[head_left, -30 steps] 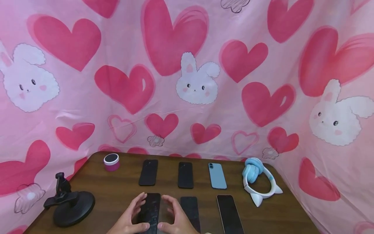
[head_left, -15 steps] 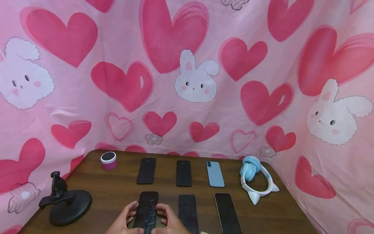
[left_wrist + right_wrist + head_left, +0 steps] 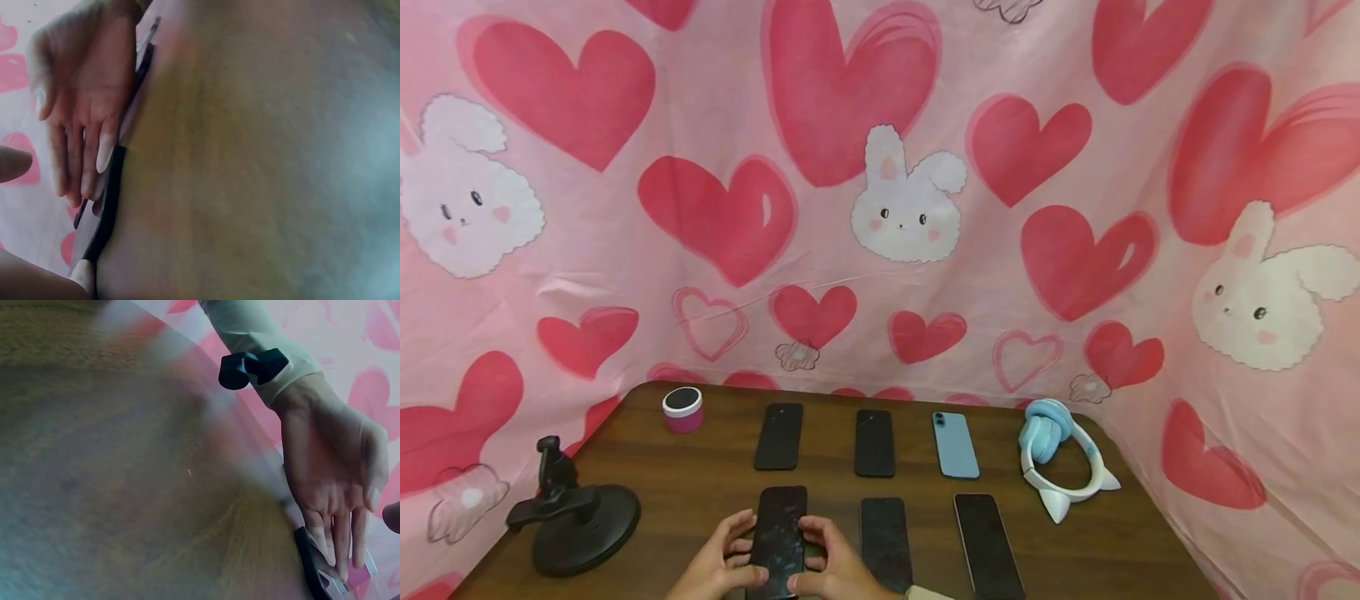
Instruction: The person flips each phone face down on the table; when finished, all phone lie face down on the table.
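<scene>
A black smartphone (image 3: 779, 529), screen up, lies between both hands near the front left of the wooden table. At its left edge is my left hand (image 3: 718, 560), its fingers along the side. My right hand (image 3: 835, 562) touches its right edge. Seen from the wrists, the fingers of the right hand (image 3: 90, 100) and of the left hand (image 3: 334, 462) are nearly straight beside the phone's edge, thumbs held apart from it. Whether the phone is slightly raised is unclear. Just right lies a second dark phone (image 3: 885, 542), then a third phone (image 3: 988, 546).
Behind stand two black phones (image 3: 778, 436) and a light blue phone (image 3: 956, 446), backs up. Black suction stand (image 3: 583, 529) sits left, a pink-white round speaker (image 3: 682, 412) back left. Blue-white cat-ear headphones (image 3: 1063, 467) lie right. A heart-patterned cloth (image 3: 820, 100) surrounds the table (image 3: 827, 492).
Both hands have drawn in against the front-left phone's sides. That phone has shifted slightly away and left, and its screen shows broader. The view has tilted and drifted slightly.
</scene>
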### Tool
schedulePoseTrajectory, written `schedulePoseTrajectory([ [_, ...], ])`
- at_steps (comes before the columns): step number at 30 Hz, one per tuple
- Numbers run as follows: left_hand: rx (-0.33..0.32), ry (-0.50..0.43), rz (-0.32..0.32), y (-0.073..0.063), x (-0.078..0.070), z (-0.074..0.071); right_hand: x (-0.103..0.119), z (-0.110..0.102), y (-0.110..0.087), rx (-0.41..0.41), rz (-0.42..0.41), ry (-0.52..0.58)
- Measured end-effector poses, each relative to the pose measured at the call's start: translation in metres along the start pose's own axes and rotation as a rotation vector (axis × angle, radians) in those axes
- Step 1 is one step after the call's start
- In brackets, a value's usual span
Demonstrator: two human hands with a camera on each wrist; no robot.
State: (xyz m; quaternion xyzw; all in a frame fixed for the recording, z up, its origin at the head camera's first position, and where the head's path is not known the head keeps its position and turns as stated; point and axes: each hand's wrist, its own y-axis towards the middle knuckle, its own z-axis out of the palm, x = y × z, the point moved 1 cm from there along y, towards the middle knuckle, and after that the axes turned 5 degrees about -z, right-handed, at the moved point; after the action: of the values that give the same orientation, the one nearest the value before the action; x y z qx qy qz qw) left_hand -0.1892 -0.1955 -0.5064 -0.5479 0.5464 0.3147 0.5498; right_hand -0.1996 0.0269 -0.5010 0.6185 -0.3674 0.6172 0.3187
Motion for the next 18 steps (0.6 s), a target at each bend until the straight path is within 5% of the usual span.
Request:
schedulePoseTrajectory([
  [7, -0.064, -0.099, -0.066, -0.001, -0.008, 0.005, 0.002, 0.002, 0.006, -0.023, 0.028, 0.026],
  [18, -0.114, -0.146, -0.079, -0.004, -0.016, 0.007, 0.0, 0.003, 0.008, -0.029, 0.025, 0.016],
])
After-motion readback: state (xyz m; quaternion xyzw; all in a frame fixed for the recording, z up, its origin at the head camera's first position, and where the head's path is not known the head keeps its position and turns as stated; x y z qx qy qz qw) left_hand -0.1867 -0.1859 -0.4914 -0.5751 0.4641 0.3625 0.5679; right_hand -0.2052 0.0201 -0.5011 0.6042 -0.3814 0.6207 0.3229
